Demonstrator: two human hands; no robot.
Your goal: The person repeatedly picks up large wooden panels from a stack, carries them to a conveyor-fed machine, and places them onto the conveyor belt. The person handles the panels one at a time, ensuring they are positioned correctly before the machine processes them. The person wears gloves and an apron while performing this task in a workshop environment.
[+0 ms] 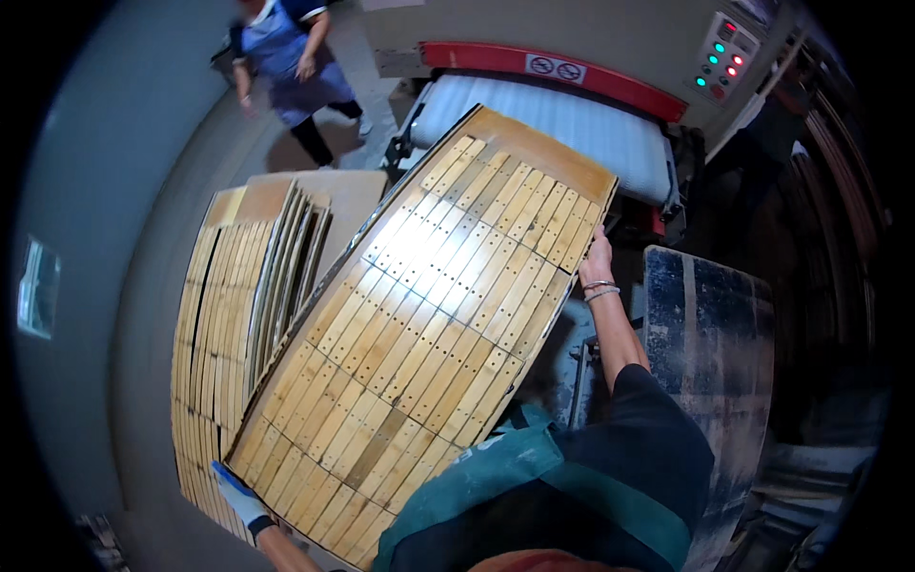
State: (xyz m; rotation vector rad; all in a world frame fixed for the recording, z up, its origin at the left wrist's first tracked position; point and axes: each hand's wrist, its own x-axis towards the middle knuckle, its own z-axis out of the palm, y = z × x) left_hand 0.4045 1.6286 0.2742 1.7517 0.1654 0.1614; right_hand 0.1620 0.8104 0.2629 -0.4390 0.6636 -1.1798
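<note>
A long, shallow board (419, 315) lies tilted across the middle of the view, held in front of my body. Rows of light wooden slats with small dark holes cover it, and a plain brown strip shows at its far end. My left hand (238, 498), in a white glove with blue fingers, grips its near left edge. On the far right edge, my bare right hand (597, 259) has its fingers wrapped around the rim, partly hidden. At the left, a stack of similar slatted boards (224, 315) lies beneath and beside the held one.
Ahead stands a grey machine with a red bar (572, 71), a pale conveyor belt (543, 129) and a panel of lit buttons (727, 57). A person in a blue apron (291, 57) is at the far left. A worn dark panel (705, 353) stands at my right.
</note>
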